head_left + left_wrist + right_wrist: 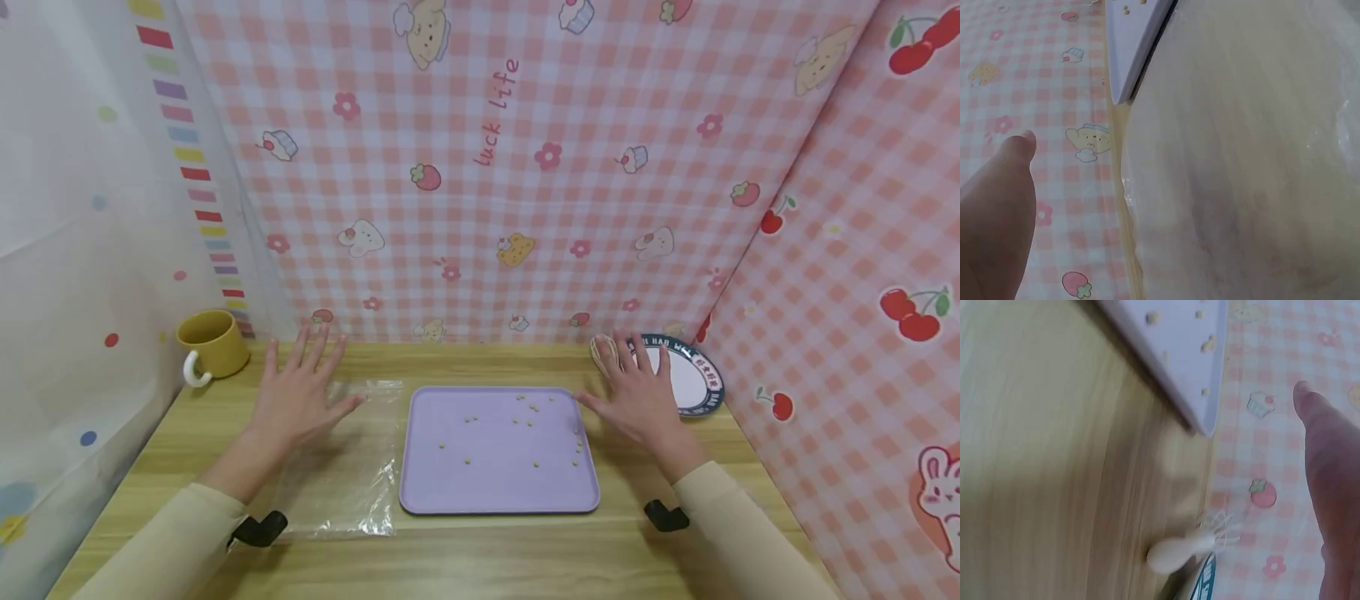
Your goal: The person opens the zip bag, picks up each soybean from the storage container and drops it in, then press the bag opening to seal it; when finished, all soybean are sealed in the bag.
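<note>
One left hand [296, 400], tray [495, 483] between, right hand [640, 400]

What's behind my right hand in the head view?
Partly visible behind your right hand: a dark-rimmed plate and the looped end of a whisk. The hand covers part of the plate and the whisk's handle; the right wrist view shows that handle.

Three views over one table [502, 558].
As I see it, the head camera looks forward and down from highest and farthest, taking in the left hand [296, 400], the right hand [641, 396], the whole purple tray [495, 492] and the checked cloth [555, 200] behind. Each wrist camera sits low and close, its picture turned sideways: left over the clear bag [1241, 156], right over wood and a whisk [1175, 554]. Both share tray and cloth.
</note>
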`<state>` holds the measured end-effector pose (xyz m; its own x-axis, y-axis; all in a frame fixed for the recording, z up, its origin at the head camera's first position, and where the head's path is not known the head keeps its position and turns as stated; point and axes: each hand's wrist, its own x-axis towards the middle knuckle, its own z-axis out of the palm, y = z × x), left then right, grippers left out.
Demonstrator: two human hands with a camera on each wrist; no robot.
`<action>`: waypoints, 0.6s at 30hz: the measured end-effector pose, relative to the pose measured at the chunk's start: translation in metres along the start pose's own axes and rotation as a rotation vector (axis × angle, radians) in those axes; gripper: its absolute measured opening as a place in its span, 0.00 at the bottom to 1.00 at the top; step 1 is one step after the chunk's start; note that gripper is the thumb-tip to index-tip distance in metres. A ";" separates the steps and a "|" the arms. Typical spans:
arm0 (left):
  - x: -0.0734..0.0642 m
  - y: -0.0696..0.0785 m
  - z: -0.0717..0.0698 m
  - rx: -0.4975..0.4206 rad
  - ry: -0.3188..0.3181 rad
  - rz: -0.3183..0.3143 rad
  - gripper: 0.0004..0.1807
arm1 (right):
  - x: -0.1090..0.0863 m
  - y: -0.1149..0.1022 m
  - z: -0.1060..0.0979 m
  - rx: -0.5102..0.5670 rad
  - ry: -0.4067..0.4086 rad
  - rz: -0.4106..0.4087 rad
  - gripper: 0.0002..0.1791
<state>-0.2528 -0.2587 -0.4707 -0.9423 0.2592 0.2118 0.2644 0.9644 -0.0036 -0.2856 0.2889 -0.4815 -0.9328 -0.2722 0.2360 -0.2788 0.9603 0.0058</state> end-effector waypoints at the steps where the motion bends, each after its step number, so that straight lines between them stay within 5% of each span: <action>1: -0.001 0.000 0.001 -0.005 0.003 -0.001 0.57 | 0.000 -0.004 0.000 0.008 0.004 -0.006 0.59; 18: -0.026 -0.025 0.010 -0.058 0.060 -0.052 0.53 | 0.024 -0.090 0.011 0.107 0.045 -0.151 0.58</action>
<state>-0.2368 -0.2890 -0.4864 -0.9415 0.2037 0.2686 0.2288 0.9713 0.0654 -0.2853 0.1949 -0.4866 -0.8681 -0.4071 0.2839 -0.4396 0.8963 -0.0589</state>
